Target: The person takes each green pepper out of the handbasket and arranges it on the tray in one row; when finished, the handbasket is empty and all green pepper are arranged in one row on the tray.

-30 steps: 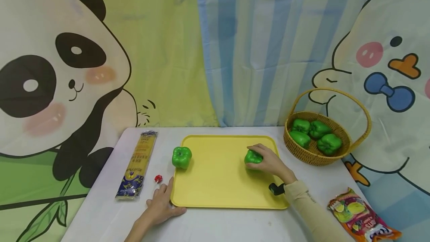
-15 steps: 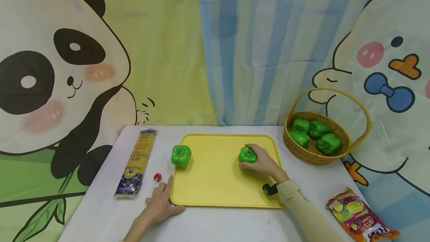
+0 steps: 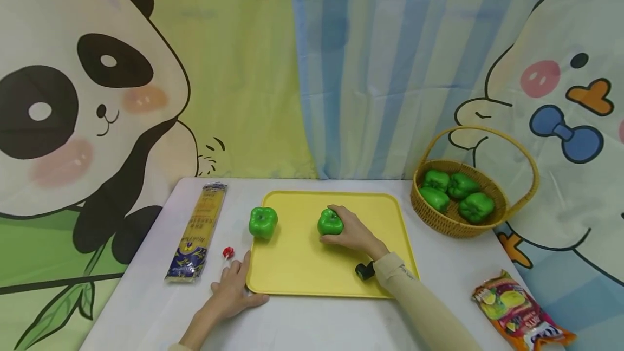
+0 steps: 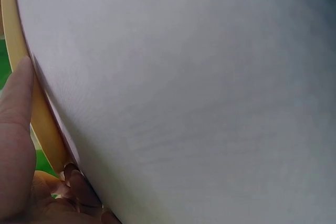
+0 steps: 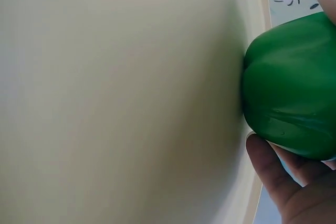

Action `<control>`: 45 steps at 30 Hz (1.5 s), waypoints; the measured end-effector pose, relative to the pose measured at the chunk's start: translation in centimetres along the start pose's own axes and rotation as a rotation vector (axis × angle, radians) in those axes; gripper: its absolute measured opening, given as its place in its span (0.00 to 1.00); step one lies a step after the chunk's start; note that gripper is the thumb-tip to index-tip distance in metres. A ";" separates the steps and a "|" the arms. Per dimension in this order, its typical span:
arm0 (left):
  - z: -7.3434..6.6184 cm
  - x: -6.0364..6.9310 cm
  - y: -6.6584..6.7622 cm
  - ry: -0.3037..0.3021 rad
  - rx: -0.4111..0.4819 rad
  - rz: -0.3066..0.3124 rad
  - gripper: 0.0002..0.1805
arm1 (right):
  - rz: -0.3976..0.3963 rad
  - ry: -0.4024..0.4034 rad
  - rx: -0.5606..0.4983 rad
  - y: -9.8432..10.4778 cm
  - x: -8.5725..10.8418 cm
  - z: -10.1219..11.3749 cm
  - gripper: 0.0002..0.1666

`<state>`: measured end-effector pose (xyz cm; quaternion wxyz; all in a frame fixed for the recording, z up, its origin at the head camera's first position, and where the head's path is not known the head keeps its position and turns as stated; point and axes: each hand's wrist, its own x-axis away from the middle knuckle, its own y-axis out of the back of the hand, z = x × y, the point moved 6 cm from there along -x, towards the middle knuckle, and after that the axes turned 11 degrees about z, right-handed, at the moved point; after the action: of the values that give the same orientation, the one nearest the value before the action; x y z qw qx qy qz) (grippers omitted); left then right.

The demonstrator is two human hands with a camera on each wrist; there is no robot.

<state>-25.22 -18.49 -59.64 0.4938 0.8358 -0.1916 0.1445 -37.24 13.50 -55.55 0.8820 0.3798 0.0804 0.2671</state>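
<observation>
My right hand grips a green bell pepper over the middle of the yellow tray. In the right wrist view the fingers curl round one side of the bell pepper, whose base is on or just above the tray; I cannot tell which. Another green bell pepper stands at the tray's left edge. At the front left corner, my left hand rests against the tray, fingers along its left side and thumb along the front. The left wrist view has the thumb touching the tray's rim.
Several green bell peppers lie in a wicker basket with a tall handle at the back right. A pack of spaghetti and a small red wrapped lollipop-like thing lie left of the tray. A colourful snack bag lies at the front right.
My right hand has carried its bell pepper leftward from the tray's right side to about its middle. The left hand stays at the tray's corner. The head view has tilted slightly.
</observation>
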 end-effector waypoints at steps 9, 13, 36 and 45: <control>-0.1 0.4 0.6 -0.018 -0.007 -0.012 0.74 | 0.054 0.031 -0.006 -1.7 -2.4 1.7 0.57; 0.2 0.4 0.4 -0.017 -0.010 -0.016 0.74 | 0.084 0.051 -0.003 -2.6 -3.3 2.4 0.58; 0.0 0.3 0.0 -0.044 -0.030 -0.050 0.73 | 0.111 0.102 0.046 -5.0 -6.1 6.3 0.63; -0.4 0.5 0.2 -0.050 -0.023 -0.055 0.72 | 0.101 0.106 0.052 -5.3 -6.6 6.8 0.65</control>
<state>-24.89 -18.33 -59.04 0.5021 0.8385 -0.1823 0.1077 -38.32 2.66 -54.99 0.8518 0.3917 0.1145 0.3285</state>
